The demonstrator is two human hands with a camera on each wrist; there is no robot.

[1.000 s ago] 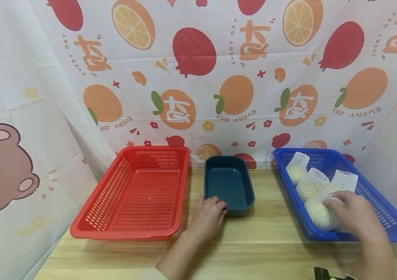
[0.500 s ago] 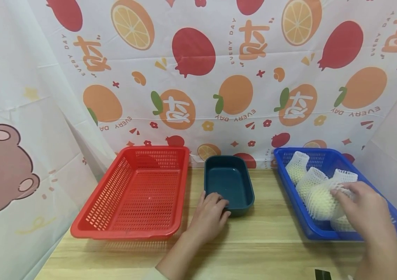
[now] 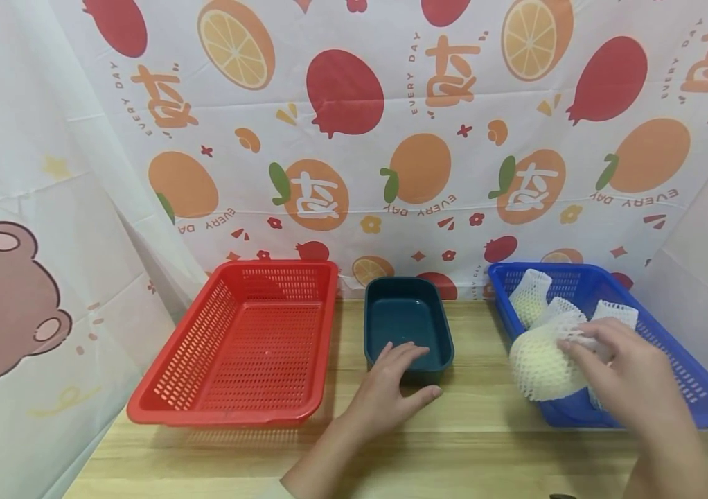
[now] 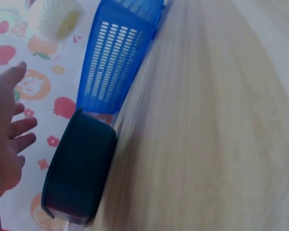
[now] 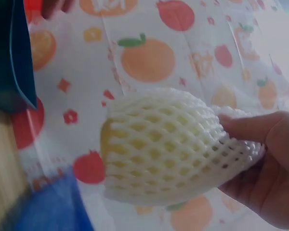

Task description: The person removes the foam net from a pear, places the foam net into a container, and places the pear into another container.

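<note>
Pale wood forms the counter (image 3: 479, 464), fruit-print cloth (image 3: 385, 145) behind; right hand (image 3: 637, 378) pinches netted fruit (image 3: 544, 367), left hand (image 3: 388, 391) spreads empty beside the tub (image 3: 400, 322).

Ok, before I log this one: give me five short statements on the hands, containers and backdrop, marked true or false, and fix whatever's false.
1. The dark container stands between the red basket and the blue basket. True.
2. The left hand grips the red basket. False: it holds nothing, its fingers spread near the dark container.
3. The right hand holds a net-wrapped item by its netting. True.
4. Other netted items lie in the red basket. False: they lie in the blue basket.
5. The backdrop is printed with fruit. True.
</note>
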